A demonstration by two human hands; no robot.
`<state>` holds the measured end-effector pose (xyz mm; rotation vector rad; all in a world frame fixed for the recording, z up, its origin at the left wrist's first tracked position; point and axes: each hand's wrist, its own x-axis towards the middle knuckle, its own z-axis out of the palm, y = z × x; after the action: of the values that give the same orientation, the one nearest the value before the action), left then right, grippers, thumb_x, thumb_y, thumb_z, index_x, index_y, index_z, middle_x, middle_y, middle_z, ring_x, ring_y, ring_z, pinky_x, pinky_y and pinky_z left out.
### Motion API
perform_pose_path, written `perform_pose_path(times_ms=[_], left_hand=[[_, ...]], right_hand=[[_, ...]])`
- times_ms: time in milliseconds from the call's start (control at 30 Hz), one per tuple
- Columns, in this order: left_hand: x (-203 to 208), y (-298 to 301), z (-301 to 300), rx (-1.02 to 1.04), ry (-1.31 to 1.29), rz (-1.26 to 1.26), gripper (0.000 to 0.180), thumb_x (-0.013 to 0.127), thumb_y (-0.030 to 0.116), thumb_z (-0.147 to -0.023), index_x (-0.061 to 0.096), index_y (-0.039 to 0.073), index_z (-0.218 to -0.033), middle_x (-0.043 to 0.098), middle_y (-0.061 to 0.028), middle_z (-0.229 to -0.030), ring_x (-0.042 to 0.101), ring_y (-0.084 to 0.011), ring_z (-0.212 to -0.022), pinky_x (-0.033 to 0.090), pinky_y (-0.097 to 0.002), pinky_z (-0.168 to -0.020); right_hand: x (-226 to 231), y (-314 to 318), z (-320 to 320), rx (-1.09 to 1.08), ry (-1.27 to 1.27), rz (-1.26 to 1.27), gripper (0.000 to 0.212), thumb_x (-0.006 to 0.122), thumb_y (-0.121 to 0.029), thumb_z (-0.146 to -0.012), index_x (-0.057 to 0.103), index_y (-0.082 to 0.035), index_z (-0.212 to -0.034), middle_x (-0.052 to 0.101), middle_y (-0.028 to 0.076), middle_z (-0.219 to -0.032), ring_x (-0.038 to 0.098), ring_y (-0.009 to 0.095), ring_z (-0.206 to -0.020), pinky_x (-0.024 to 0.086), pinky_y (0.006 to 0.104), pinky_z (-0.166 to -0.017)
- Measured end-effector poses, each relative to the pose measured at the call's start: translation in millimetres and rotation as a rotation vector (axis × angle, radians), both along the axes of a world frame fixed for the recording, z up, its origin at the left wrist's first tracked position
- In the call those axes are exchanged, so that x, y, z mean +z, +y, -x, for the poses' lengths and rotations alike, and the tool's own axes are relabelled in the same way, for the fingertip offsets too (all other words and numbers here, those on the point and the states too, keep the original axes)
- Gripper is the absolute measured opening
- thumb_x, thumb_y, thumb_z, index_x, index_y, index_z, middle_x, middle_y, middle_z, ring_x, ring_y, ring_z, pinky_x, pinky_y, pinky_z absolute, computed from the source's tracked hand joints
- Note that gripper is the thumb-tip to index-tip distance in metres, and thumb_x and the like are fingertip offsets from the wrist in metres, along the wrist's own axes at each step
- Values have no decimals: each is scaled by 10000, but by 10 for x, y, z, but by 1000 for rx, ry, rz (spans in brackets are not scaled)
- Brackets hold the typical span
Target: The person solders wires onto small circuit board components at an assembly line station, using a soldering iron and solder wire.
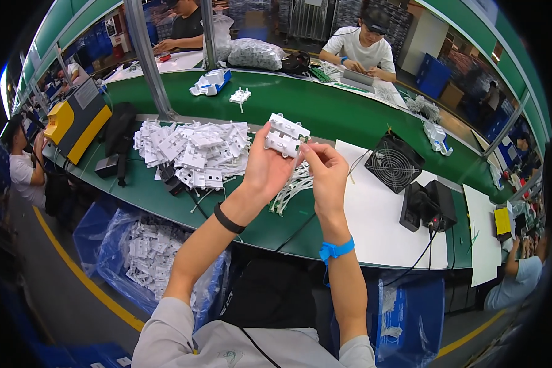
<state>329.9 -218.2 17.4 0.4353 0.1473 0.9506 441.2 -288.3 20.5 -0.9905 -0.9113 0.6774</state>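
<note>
My left hand [265, 161] holds a white plastic housing [284, 134] above the workbench, its fingers and thumb closed around the lower and left edges. At the right end of that housing, my right hand [326, 167] pinches thumb and forefinger together. A small green bit shows by these fingertips, but what they grip is mostly hidden. Below the hands lies a bunch of white wires [286, 195] with small green ends. A large heap of similar white plastic parts [193, 153] covers the bench to the left of my left hand.
A black fan [394, 161] and black power adapters [429, 205] stand on white sheeting [368, 230] to the right. A yellow-and-grey machine [80, 119] is at the left. Below the bench sits a lined blue bin [113, 245] of white parts. Opposite works another person [365, 52].
</note>
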Motion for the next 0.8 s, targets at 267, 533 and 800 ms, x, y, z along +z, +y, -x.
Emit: perform_pose_path(times_ms=[267, 533, 800], left_hand=[[5, -98, 68, -71, 172, -221, 526, 347, 455, -1112, 448, 100, -1487, 576, -79, -1385, 522, -215, -1294, 425, -429, -1097], [-36, -183, 38, -48, 184, -299, 536, 295, 433, -1136, 388, 121, -1562, 484, -52, -1519, 448, -211, -1398, 400, -461, -1147], [-58, -204, 56, -31, 228, -326, 536, 307, 419, -1137, 364, 124, -1581, 445, -28, -1565, 418, -210, -1431, 371, -483, -1172]], right_hand=[[-5, -75, -80, 171, 153, 94, 197, 686, -139, -975, 696, 43, -1049, 604, -5, -681, 385, 17, -492, 235, 198, -428], [-59, -92, -99, 141, 271, 145, 199, 720, -124, -951, 727, 57, -1033, 561, -60, -657, 412, 7, -537, 263, 195, -480], [-22, -165, -14, 126, 271, 86, 206, 732, -114, -945, 723, 73, -1033, 612, -41, -714, 407, 1, -554, 260, 196, -486]])
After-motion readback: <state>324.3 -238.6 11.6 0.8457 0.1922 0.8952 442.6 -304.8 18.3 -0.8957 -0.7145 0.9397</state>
